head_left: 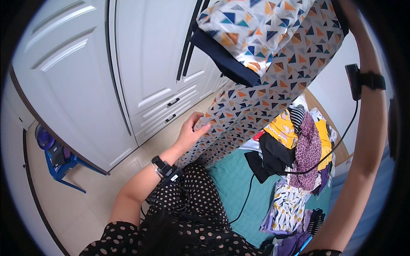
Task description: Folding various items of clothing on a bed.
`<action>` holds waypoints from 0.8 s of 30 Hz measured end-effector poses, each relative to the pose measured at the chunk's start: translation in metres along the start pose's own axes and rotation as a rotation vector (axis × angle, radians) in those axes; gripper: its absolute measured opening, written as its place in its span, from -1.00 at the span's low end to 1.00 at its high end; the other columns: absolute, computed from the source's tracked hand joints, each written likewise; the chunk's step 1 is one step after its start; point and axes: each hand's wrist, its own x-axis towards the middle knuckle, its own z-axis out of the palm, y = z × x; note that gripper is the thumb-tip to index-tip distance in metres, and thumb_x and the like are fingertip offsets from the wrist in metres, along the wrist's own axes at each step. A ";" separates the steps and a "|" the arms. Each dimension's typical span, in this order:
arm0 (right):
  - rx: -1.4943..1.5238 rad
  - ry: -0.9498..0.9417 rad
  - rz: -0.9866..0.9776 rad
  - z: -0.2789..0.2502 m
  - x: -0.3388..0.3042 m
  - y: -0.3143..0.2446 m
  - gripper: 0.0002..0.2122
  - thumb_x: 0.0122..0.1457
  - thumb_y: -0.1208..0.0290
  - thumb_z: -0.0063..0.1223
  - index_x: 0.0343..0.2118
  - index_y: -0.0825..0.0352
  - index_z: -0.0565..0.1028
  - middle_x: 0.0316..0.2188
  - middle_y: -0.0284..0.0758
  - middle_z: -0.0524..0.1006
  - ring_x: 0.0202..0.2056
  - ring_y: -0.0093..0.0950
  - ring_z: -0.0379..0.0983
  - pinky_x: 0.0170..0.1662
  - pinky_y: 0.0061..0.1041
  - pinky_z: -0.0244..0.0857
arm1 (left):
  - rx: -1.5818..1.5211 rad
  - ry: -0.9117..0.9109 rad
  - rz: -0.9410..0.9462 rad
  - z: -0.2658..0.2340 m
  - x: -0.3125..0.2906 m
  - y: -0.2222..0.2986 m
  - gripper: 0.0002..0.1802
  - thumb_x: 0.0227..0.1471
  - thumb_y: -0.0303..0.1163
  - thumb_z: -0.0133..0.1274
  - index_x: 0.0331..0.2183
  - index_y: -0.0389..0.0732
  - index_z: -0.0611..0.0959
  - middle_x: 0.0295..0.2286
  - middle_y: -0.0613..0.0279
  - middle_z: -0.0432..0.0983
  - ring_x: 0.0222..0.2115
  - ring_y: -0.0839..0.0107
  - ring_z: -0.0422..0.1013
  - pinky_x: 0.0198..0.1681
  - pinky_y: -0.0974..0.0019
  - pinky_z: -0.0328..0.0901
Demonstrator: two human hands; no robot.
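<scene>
A long white garment with orange, teal and navy triangles is stretched from the upper right down to my lap. A sleeve-like part with a wide navy cuff hangs across its top. My left hand is closed on the garment's left edge, thumb on the near side. Raised high at the upper right, my right hand holds the garment's upper end by a navy-trimmed part; its fingers are mostly lost in the dark rim.
On the teal bed cover lies a heap of clothes, with a folded leaf-print garment nearer. A black cable runs from my right wrist device. White wardrobe doors and a blue stool stand at left.
</scene>
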 end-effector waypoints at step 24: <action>0.065 -0.201 0.204 -0.008 0.003 0.032 -0.78 0.11 0.32 0.09 -0.24 0.33 0.50 -0.44 -0.40 0.52 -0.43 -0.63 0.43 -0.33 -0.63 0.38 | -0.656 0.040 0.218 0.005 0.155 0.228 -0.59 0.05 -0.23 0.09 -0.08 -0.21 0.48 -0.18 0.23 0.48 -0.15 0.31 0.41 -0.03 0.21 0.31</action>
